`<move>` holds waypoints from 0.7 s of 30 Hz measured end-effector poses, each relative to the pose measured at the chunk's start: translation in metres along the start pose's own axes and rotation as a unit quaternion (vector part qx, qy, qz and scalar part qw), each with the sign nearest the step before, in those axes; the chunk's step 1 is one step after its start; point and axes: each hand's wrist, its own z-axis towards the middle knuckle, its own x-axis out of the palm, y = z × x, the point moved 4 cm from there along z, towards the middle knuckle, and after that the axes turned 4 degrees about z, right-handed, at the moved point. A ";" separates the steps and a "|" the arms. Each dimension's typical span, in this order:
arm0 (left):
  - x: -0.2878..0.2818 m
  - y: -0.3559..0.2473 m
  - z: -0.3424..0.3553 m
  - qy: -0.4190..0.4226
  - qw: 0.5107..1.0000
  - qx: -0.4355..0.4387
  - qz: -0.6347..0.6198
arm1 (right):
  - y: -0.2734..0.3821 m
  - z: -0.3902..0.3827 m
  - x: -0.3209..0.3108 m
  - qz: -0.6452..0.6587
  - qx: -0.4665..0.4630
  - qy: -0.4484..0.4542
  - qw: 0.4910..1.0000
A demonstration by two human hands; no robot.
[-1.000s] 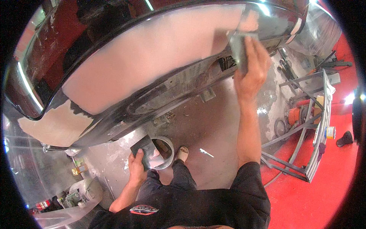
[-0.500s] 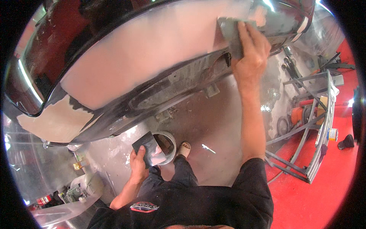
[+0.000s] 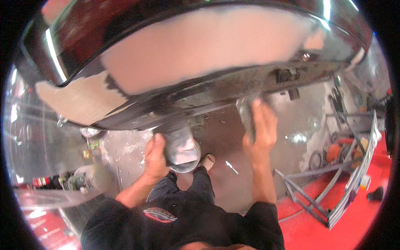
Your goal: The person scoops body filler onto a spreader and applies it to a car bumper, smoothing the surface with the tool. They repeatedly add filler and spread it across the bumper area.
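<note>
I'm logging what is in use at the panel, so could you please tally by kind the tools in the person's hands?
Flat spreaders: 1, in the right hand, the spreader
Flat mixing boards: 1, in the left hand, the board
Round tubs: 1, the tub under the board
Total: 3

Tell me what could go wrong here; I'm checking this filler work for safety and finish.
1. The right hand holds a spreader by the panel's lower edge; a tilted blade could gouge the pink filler.
2. The left hand grips a board over a tub; filler could drip onto the foot or floor.
3. The metal rack stands near the right side, a possible trip hazard.
</note>
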 end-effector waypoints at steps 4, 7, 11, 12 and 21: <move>0.021 -0.016 -0.010 0.082 0.995 0.005 0.047 | 0.068 -0.045 -0.001 0.048 -0.029 0.205 0.977; 0.043 -0.035 -0.016 0.098 0.990 0.078 0.066 | 0.092 -0.072 0.004 0.137 -0.021 0.176 0.974; 0.025 -0.027 -0.003 0.104 0.991 -0.003 0.080 | 0.104 -0.082 -0.011 0.116 -0.080 0.267 0.953; 0.019 -0.029 -0.002 0.082 0.996 0.003 0.041 | 0.107 -0.082 -0.015 0.124 -0.064 0.272 0.952; -0.025 -0.008 0.003 0.165 0.890 -0.314 -0.286 | 0.208 -0.081 0.013 0.183 -0.040 0.157 0.970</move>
